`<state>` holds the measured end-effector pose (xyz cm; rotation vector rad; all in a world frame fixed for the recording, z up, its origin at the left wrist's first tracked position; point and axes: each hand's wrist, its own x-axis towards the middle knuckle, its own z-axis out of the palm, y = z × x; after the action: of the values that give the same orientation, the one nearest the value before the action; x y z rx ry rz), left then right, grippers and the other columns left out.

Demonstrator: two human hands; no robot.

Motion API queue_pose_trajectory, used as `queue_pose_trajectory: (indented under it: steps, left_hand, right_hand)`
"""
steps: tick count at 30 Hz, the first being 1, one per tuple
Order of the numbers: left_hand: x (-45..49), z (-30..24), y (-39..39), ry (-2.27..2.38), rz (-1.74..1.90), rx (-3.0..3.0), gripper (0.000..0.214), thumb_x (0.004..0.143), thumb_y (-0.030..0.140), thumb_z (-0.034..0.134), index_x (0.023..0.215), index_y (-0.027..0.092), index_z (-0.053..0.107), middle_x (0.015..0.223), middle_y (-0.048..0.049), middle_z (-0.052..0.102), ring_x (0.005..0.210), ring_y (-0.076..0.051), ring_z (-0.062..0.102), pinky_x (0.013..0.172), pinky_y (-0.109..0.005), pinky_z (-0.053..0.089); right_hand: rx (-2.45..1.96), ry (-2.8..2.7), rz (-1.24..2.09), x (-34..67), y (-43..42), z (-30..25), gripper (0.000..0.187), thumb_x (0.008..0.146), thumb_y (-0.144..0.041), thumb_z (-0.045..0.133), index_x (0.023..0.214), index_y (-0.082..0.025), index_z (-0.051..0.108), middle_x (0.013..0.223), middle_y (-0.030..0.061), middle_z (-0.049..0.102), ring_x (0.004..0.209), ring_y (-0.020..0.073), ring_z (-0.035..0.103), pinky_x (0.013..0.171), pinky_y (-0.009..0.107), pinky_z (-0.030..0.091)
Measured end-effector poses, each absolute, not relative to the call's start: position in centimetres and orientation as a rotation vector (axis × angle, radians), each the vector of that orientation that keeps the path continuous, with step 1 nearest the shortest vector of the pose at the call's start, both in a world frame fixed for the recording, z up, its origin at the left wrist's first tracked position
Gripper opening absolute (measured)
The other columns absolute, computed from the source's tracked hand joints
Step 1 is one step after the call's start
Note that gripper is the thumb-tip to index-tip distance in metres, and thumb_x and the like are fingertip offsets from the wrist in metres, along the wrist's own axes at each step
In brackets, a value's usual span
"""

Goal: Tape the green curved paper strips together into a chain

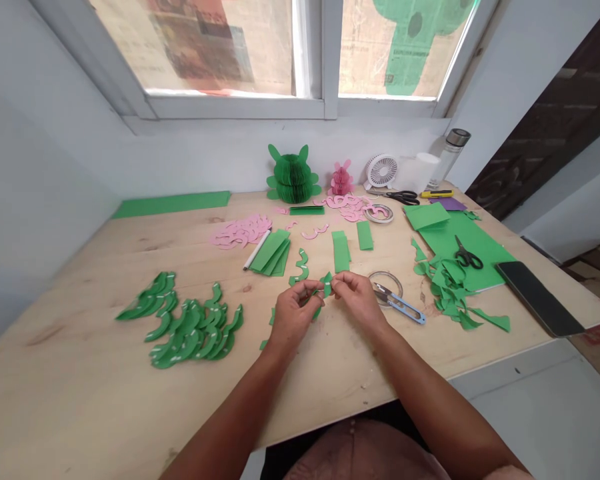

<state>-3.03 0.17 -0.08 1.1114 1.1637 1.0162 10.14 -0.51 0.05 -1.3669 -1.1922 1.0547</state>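
My left hand (296,312) is closed in a pinch on a small green paper cutout (327,284) with a pale strip on it. The fingertips of my right hand (359,301) are pinched together at the right edge of the same cutout. A wavy green paper piece (301,265) lies just beyond my left hand, and more green paper lies partly hidden beneath that hand. Beside my right hand are a roll of clear tape (391,277) and blue-handled thread snips (400,303). A heap of curved green cutouts (195,333) with pale strips spreads out to the left.
Folded green strips (273,253) and pink cutouts (243,231) lie farther back. Behind them stand a green honeycomb paper figure (293,177), a smaller pink one (341,179) and a white fan (382,171). To the right are black scissors (467,255), green scraps (450,287) and a phone (540,298).
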Motion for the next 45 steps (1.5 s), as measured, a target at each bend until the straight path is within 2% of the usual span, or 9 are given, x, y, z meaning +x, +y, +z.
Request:
queue_pose_trajectory:
  steps: [8,17,22,29,35,40,45]
  left_hand:
    - [-3.01,-0.25,0.22,1.134,1.024,1.120,0.018,0.062,0.025,0.067,0.077,0.015,0.065,0.060,0.0016,0.059,0.053,-0.010,0.051,0.048,-0.019,0.037]
    - [-2.93,-0.11,0.09,1.134,1.046,1.122,0.018,0.061,0.026,0.067,0.075,0.015,0.065,0.059,0.0013,0.059,0.052,-0.010,0.049,0.047,-0.020,0.036]
    - [-2.90,-0.11,-0.02,1.151,1.045,1.167,0.017,0.062,0.025,0.067,0.075,0.016,0.064,0.059,0.0020,0.058,0.051,-0.010,0.048,0.047,-0.020,0.035]
    - [-3.06,0.74,-0.11,1.075,1.018,1.112,0.028,0.068,0.039,0.064,0.083,0.015,0.067,0.066,-0.0014,0.062,0.060,-0.014,0.055,0.053,-0.023,0.040]
    - [-3.43,0.31,0.28,1.132,1.020,1.101,0.021,0.062,0.030,0.069,0.077,0.015,0.070,0.070,-0.0028,0.065,0.063,-0.013,0.055,0.058,-0.022,0.041]
    - [-3.53,0.23,0.40,1.132,1.042,1.112,0.024,0.061,0.032,0.071,0.078,0.015,0.071,0.065,-0.0021,0.064,0.055,-0.011,0.051,0.050,-0.021,0.039]
    - [-3.44,0.40,0.32,1.131,1.086,1.095,0.018,0.060,0.031,0.072,0.070,0.016,0.070,0.056,0.0005,0.059,0.049,-0.009,0.046,0.045,-0.020,0.036]
  right_hand:
    - [-1.389,-1.156,1.064,10.06,-0.40,-0.35,0.015,0.070,-0.030,0.056,0.062,-0.018,0.054,0.057,-0.0039,0.050,0.053,0.0100,0.042,0.053,0.022,0.033]
    - [-1.374,-1.215,1.030,10.30,-0.45,-0.21,0.021,0.075,-0.032,0.048,0.060,-0.019,0.054,0.056,-0.0023,0.051,0.056,0.0121,0.046,0.054,0.023,0.035]
    - [-1.386,-1.179,1.047,10.21,-0.43,-0.37,0.015,0.071,-0.029,0.053,0.061,-0.018,0.055,0.056,-0.0036,0.050,0.053,0.0104,0.043,0.053,0.023,0.034]
    - [-1.379,-1.154,1.047,10.31,-0.42,-0.33,0.015,0.070,-0.030,0.054,0.063,-0.017,0.056,0.057,-0.0030,0.051,0.053,0.0103,0.044,0.053,0.023,0.035]
    - [-1.370,-1.204,1.061,10.43,-0.62,-0.20,0.015,0.072,-0.030,0.054,0.065,-0.017,0.055,0.058,-0.0033,0.050,0.053,0.0094,0.043,0.051,0.022,0.034]
    - [-1.368,-1.267,1.056,10.45,-0.69,-0.34,0.013,0.072,-0.027,0.054,0.064,-0.017,0.055,0.056,-0.0039,0.048,0.052,0.0090,0.041,0.050,0.021,0.034]
    - [-1.345,-1.339,1.065,10.29,-0.83,-0.04,0.013,0.072,-0.028,0.054,0.064,-0.018,0.055,0.055,-0.0045,0.045,0.052,0.0094,0.041,0.051,0.022,0.033]
